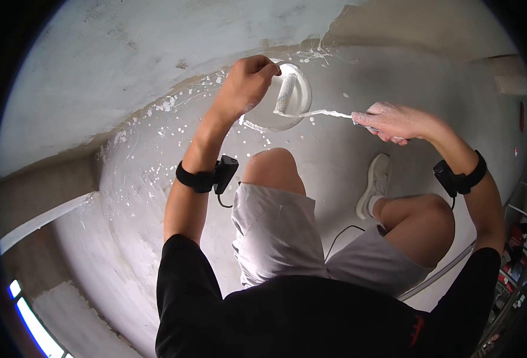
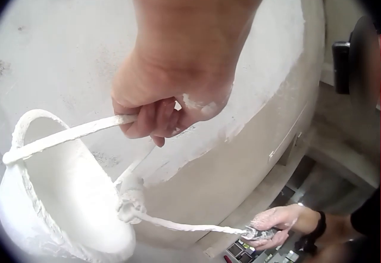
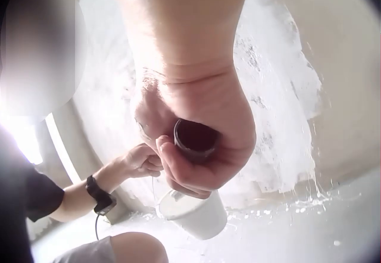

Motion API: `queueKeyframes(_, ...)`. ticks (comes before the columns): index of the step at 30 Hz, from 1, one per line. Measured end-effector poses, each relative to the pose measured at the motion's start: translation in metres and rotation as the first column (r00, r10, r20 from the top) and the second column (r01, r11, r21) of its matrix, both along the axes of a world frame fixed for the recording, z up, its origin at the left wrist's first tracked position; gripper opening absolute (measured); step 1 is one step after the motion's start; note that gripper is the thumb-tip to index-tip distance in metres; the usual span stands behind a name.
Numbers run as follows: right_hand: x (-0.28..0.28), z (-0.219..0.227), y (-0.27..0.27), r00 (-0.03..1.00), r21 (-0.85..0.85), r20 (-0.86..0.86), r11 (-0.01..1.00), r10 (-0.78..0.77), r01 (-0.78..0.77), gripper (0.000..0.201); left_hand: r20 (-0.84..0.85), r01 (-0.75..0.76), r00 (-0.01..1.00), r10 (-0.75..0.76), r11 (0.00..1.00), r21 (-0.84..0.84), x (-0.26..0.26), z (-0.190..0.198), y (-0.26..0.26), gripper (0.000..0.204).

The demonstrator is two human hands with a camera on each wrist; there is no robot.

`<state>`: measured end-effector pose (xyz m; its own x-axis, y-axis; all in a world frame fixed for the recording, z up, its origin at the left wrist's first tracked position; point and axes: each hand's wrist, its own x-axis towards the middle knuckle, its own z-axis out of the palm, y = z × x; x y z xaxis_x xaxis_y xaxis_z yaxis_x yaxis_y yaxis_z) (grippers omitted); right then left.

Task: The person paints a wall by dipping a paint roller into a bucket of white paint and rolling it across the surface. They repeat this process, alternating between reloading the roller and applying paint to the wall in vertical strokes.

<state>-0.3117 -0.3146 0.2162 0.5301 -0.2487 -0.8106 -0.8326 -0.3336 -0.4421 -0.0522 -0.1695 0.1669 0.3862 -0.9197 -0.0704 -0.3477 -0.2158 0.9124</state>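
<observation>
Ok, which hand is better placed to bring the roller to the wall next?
Probably the right hand: it grips the roller, while the left hand holds the bucket handle.

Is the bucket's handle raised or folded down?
Raised: in the left wrist view, the left hand grips the handle, lifted clear of the bucket rim.

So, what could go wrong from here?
Spill: the left hand grips the thin, white-coated handle of the white round bucket, so a slip or swing might tip it.
Drips: the white-coated cylindrical roller is at the bucket's opening and could drip onto the smooth grey floor, which is dotted with white spots.
Lost hold: the right hand is smeared with white, so the roller's dark tubular grip could slide.
</observation>
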Motion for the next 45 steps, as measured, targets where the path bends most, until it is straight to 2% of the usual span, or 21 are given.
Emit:
queueKeyframes(2, 0.002, -0.017, -0.003, 0.996, -0.005, -0.069, 0.998, 0.054, -0.055, 0.056, -0.136, 0.007, 0.991, -0.002, 0.999, 0.035, -0.012, -0.003, -0.008, 0.024)
queueKeyframes(7, 0.014, -0.023, -0.005, 0.976, -0.052, -0.186, 0.991, 0.114, -0.126, 0.061, -0.088, 0.079, 0.993, -0.073, 0.995, 0.063, -0.035, 0.001, -0.023, 0.025)
queueKeyframes(11, 0.01, -0.027, -0.007, 0.962, -0.1, -0.234, 0.981, 0.141, -0.168, 0.061, -0.151, 0.134, 0.981, -0.124, 0.989, 0.057, -0.042, -0.008, -0.033, 0.025)
queueKeyframes(18, 0.012, -0.032, -0.011, 0.959, -0.107, -0.246, 0.979, 0.141, -0.172, 0.063, -0.152, 0.16, 0.977, -0.153, 0.987, 0.035, -0.05, -0.001, -0.044, 0.025)
queueKeyframes(23, 0.017, -0.029, -0.003, 0.943, -0.203, -0.272, 0.947, 0.19, -0.249, 0.065, -0.13, 0.148, 0.981, -0.142, 0.988, 0.036, -0.055, 0.002, -0.045, 0.026)
queueKeyframes(29, 0.016, -0.025, -0.005, 0.939, -0.239, -0.268, 0.929, 0.215, -0.281, 0.066, -0.109, 0.156, 0.982, -0.152, 0.987, 0.031, -0.061, 0.004, -0.051, 0.026)
queueKeyframes(30, 0.008, -0.036, -0.007, 0.94, -0.238, -0.263, 0.93, 0.217, -0.282, 0.066, -0.104, 0.15, 0.984, -0.146, 0.988, 0.036, -0.062, 0.003, -0.054, 0.026)
queueKeyframes(32, -0.012, -0.065, -0.01, 0.911, -0.651, -0.022, 0.685, 0.412, -0.326, 0.064, -0.09, 0.139, 0.987, -0.135, 0.989, 0.039, -0.06, 0.005, -0.058, 0.027)
queueKeyframes(33, -0.009, -0.061, -0.011, 0.911, -0.651, -0.016, 0.687, 0.413, -0.323, 0.064, -0.056, 0.142, 0.989, -0.14, 0.989, 0.045, -0.059, 0.005, -0.06, 0.027)
queueKeyframes(35, -0.003, -0.04, -0.009, 0.972, -0.434, -0.094, 0.869, 0.217, -0.236, 0.06, -0.022, 0.149, 0.989, -0.148, 0.987, 0.059, -0.058, 0.001, -0.061, 0.028)
queueKeyframes(37, 0.0, -0.024, -0.014, 0.97, -0.373, -0.147, 0.897, 0.196, -0.238, 0.06, -0.031, 0.12, 0.992, -0.12, 0.993, -0.002, -0.053, -0.007, -0.066, 0.03)
queueKeyframes(39, -0.001, -0.013, -0.014, 0.962, -0.306, -0.204, 0.922, 0.181, -0.238, 0.06, -0.03, 0.087, 0.996, -0.087, 0.996, 0.01, -0.052, -0.01, -0.068, 0.03)
queueKeyframes(41, -0.011, -0.006, -0.017, 0.98, -0.255, -0.192, 0.961, 0.057, -0.106, 0.059, -0.028, 0.043, 0.999, -0.042, 0.999, 0.02, -0.051, -0.012, -0.067, 0.03)
queueKeyframes(42, -0.016, -0.004, -0.018, 0.98, -0.259, -0.189, 0.959, 0.065, -0.113, 0.059, -0.043, 0.037, 0.998, -0.037, 0.999, -0.001, -0.05, -0.015, -0.067, 0.029)
queueKeyframes(44, -0.032, 0.001, -0.022, 0.995, -0.198, -0.068, 0.978, -0.076, 0.061, 0.059, -0.062, 0.026, 0.998, -0.027, 0.999, -0.023, -0.047, -0.023, -0.066, 0.029)
queueKeyframes(45, -0.039, 0.005, -0.023, 0.995, -0.209, -0.064, 0.976, -0.072, 0.057, 0.059, -0.128, 0.008, 0.992, -0.008, 1.0, -0.005, -0.046, -0.025, -0.067, 0.027)
